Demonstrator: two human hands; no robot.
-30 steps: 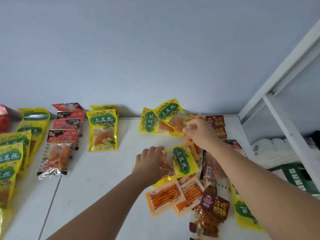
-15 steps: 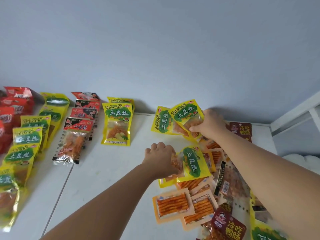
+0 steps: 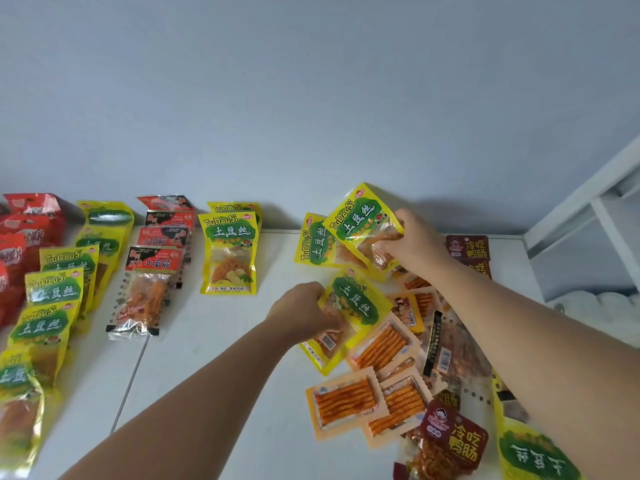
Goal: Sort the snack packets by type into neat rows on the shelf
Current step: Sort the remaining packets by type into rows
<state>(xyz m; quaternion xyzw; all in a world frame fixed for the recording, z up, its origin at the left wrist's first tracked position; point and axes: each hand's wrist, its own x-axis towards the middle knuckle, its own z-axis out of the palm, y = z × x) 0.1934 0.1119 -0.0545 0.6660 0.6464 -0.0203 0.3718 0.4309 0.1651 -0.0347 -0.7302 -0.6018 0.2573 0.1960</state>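
Note:
On the white shelf [image 3: 214,344], my right hand [image 3: 412,245] grips a yellow-green snack packet [image 3: 360,221], lifted and tilted near the back wall. A like packet [image 3: 313,242] lies just behind it. My left hand [image 3: 301,311] grips another yellow-green packet [image 3: 353,306] at the left edge of an unsorted pile [image 3: 408,368]. Sorted rows lie to the left: two yellow-green packets [image 3: 228,251], red-black packets [image 3: 152,271], more yellow-green ones [image 3: 55,296].
Red packets [image 3: 20,237] fill the far left. The pile holds orange stick-snack packets [image 3: 346,400] and dark red packets [image 3: 457,441]. A white shelf frame [image 3: 588,199] rises at the right. The pale wall [image 3: 311,98] closes the back.
The view has shifted slightly. My right hand has raised its yellow-green packet off the pile. My left hand keeps its grip on the other packet at the pile's left edge.

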